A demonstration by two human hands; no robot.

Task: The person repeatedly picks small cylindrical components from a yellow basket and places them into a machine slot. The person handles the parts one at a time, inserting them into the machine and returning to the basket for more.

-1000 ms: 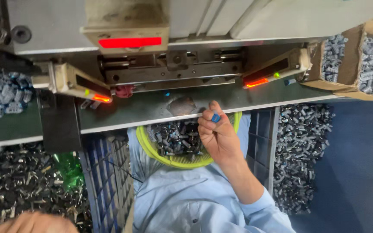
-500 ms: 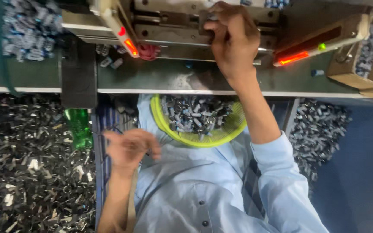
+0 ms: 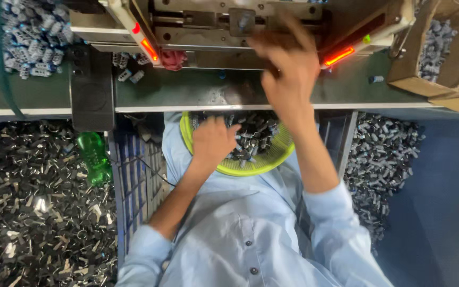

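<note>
My left hand [image 3: 212,142], fingers curled down into the small dark metal parts [image 3: 256,139], sits in one yellow-green basket [image 3: 272,162] at frame centre; grasp not visible. My right hand [image 3: 288,74], blurred, fingers spread loose, is upper centre at the machine [image 3: 213,26]; can't tell if it holds anything. Two red-lit sensor bars [image 3: 338,56]. One green bottle [image 3: 94,157] left. One cardboard box [image 3: 426,85] of parts upper right.

Your shirt [image 3: 240,234] is pale blue with dark buttons. The bowl [image 3: 256,165] on your lap is yellow-green and holds dark grey parts [image 3: 256,135]. Left of the bowl lies a green bottle [image 3: 94,157]. Above the bowl the bench [image 3: 187,90] is dull green, and two lamps [image 3: 338,56] glow orange-red.
</note>
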